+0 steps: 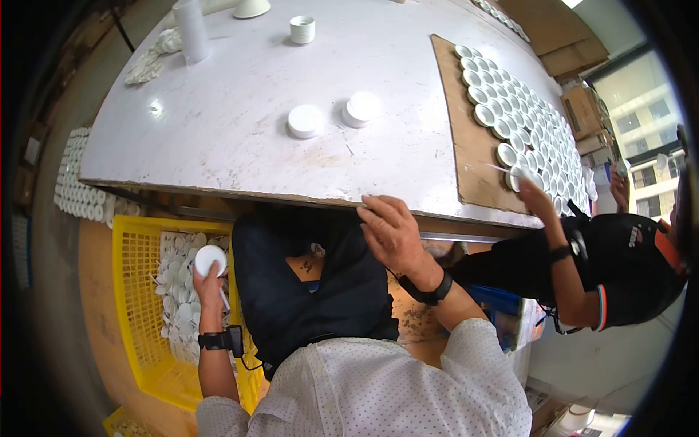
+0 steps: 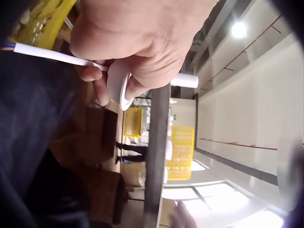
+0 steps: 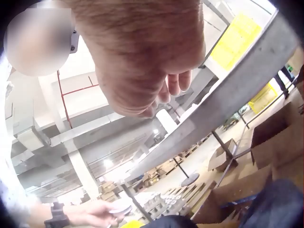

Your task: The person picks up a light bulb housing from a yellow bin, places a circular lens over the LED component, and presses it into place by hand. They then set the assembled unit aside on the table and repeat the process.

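Observation:
Over a yellow basket (image 1: 135,291), my left hand (image 1: 209,288) grips a small white round dish (image 1: 210,259), its flat round face turned up. In the left wrist view my thumb presses on the rimmed dish (image 2: 118,85). A thin white stick (image 2: 52,54) with a blue end is tucked among the same hand's fingers. My right hand (image 1: 393,233) is at the table's front edge, fingers loosely bent, with nothing visible in it. Beyond it on the white table (image 1: 240,146) are two white round pieces, one (image 1: 304,121) left of the other (image 1: 361,109).
The basket contains many white pieces (image 1: 182,291). A white cup (image 1: 302,30), a clear cylinder (image 1: 191,30) and white gloves (image 1: 154,60) are farther back. Rows of small white cups (image 1: 502,109) cover a cardboard sheet (image 1: 473,164) at right. Another person (image 1: 619,255) reaches over them.

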Available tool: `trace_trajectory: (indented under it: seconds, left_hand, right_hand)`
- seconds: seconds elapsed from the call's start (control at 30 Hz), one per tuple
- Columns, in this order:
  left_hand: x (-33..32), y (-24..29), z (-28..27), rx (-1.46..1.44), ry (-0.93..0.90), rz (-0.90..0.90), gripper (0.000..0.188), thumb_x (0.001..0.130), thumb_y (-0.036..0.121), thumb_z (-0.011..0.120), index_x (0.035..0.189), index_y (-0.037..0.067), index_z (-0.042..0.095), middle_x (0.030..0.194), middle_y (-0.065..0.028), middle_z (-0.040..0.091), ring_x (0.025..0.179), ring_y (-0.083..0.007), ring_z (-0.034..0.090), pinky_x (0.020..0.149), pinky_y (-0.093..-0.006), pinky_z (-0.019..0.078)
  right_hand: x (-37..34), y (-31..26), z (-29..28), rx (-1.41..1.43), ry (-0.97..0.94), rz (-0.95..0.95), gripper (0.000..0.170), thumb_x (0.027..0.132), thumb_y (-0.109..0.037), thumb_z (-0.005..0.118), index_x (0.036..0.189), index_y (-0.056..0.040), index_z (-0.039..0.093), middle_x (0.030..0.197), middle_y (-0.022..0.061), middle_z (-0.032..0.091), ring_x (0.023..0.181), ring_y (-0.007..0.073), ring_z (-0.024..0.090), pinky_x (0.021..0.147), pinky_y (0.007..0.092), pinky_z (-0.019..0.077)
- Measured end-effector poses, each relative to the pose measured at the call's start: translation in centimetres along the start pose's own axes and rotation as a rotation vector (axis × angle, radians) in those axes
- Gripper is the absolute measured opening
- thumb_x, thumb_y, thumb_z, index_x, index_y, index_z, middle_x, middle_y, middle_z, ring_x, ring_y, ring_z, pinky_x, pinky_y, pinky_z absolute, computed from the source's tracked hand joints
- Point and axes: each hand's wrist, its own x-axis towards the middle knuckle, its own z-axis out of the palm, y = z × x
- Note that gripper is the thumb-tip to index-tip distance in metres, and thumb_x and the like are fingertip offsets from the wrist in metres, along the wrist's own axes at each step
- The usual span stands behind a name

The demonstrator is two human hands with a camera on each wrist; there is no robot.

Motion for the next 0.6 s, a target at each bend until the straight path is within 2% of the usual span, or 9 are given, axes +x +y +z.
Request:
trace_trajectory:
  seconds: [0.1, 0.23, 0.3, 0.43, 0.47, 0.5, 0.53, 0.57, 0.6]
  left_hand:
    - [1.7, -2.5, -4.1, -0.01, 0.153, -0.159, 0.033, 0.082, 0.022, 0.063, 0.11, 0.008, 0.052, 0.092, -0.0069, 0.061, 0.061, -0.0173, 0.062, 0.038, -0.0192, 0.0321]
    - [4.0, -8.3, -10.1, -0.019, 0.327, -0.274, 0.036, 0.08, 0.023, 0.064, 0.111, 0.009, 0.052, 0.091, -0.0089, 0.06, 0.064, -0.0198, 0.062, 0.039, -0.0214, 0.0346]
    - [4.5, -11.6, -13.2, 0.124, 0.426, -0.415, 0.036, 0.079, 0.016, 0.06, 0.112, 0.006, 0.051, 0.092, -0.0104, 0.06, 0.069, -0.0223, 0.061, 0.044, -0.0272, 0.0394]
    - [3.5, -15.0, -17.7, 0.036, 0.429, -0.387, 0.037, 0.074, 0.008, 0.056, 0.11, 0.0, 0.051, 0.094, -0.0113, 0.059, 0.073, -0.0232, 0.059, 0.052, -0.0321, 0.0438]
    - [3.2, -15.4, -19.0, 0.139, 0.367, -0.369, 0.043, 0.073, 0.008, 0.055, 0.114, -0.003, 0.048, 0.099, -0.014, 0.057, 0.081, -0.025, 0.057, 0.063, -0.0341, 0.0452]
    - [3.1, -15.5, -19.5, 0.239, 0.305, -0.35, 0.049, 0.072, 0.007, 0.055, 0.118, -0.006, 0.044, 0.105, -0.0166, 0.055, 0.09, -0.0268, 0.055, 0.074, -0.0362, 0.0466]
    - [2.8, -15.3, -19.5, 0.329, 0.375, -0.33, 0.054, 0.069, 0.007, 0.056, 0.118, -0.01, 0.044, 0.106, -0.0164, 0.054, 0.089, -0.0263, 0.054, 0.074, -0.0361, 0.0464]
    - [3.3, -16.2, -20.1, 0.324, 0.376, -0.328, 0.054, 0.069, 0.007, 0.056, 0.118, -0.01, 0.044, 0.106, -0.0164, 0.054, 0.089, -0.0263, 0.054, 0.074, -0.0361, 0.0464]
    - [4.5, -18.8, -21.6, 0.503, 0.472, -0.215, 0.049, 0.069, 0.007, 0.058, 0.114, -0.009, 0.048, 0.102, -0.0149, 0.057, 0.087, -0.0285, 0.057, 0.073, -0.0363, 0.0472]
  right_hand:
    - [0.2, 1.1, -1.0, -0.018, 0.028, 0.056, 0.036, 0.067, 0.0, 0.067, 0.102, -0.0035, 0.06, 0.109, 0.0118, 0.057, 0.095, 0.0304, 0.054, 0.082, 0.0374, 0.0458]
    - [0.2, 2.5, -1.4, -0.033, 0.029, 0.134, 0.037, 0.068, 0.0, 0.067, 0.104, -0.0059, 0.06, 0.11, 0.0109, 0.057, 0.097, 0.0308, 0.054, 0.082, 0.0378, 0.046]
    - [0.4, 3.2, -1.7, -0.112, 0.028, 0.185, 0.038, 0.068, -0.001, 0.067, 0.105, -0.0052, 0.06, 0.11, 0.0107, 0.058, 0.097, 0.0303, 0.054, 0.083, 0.0372, 0.0461]
    - [0.9, 7.3, -2.6, -0.263, 0.154, 0.304, 0.045, 0.07, -0.01, 0.071, 0.112, -0.0038, 0.058, 0.112, 0.0155, 0.057, 0.102, 0.0315, 0.053, 0.086, 0.0366, 0.045]
    - [1.2, 8.7, -3.0, -0.263, 0.153, 0.304, 0.045, 0.07, -0.01, 0.071, 0.112, -0.0038, 0.058, 0.112, 0.0155, 0.057, 0.102, 0.0315, 0.053, 0.086, 0.0366, 0.045]
    - [1.8, 10.3, -3.4, -0.288, 0.159, 0.435, 0.049, 0.07, -0.015, 0.072, 0.114, -0.001, 0.055, 0.112, 0.0183, 0.057, 0.103, 0.0327, 0.053, 0.087, 0.0373, 0.0444]
    - [2.4, 11.8, -3.8, -0.311, 0.165, 0.565, 0.055, 0.07, -0.02, 0.073, 0.116, 0.0019, 0.053, 0.112, 0.021, 0.056, 0.105, 0.0338, 0.052, 0.088, 0.0379, 0.0438]
    - [3.2, 13.2, -4.4, -0.298, 0.146, 0.606, 0.068, 0.068, -0.03, 0.075, 0.118, 0.0078, 0.048, 0.11, 0.0258, 0.056, 0.104, 0.0367, 0.053, 0.086, 0.0389, 0.0443]
    - [3.6, 15.7, -4.5, -0.281, 0.108, 0.6, 0.07, 0.068, -0.032, 0.074, 0.118, 0.0088, 0.048, 0.107, 0.0264, 0.057, 0.098, 0.0349, 0.056, 0.082, 0.0375, 0.0463]
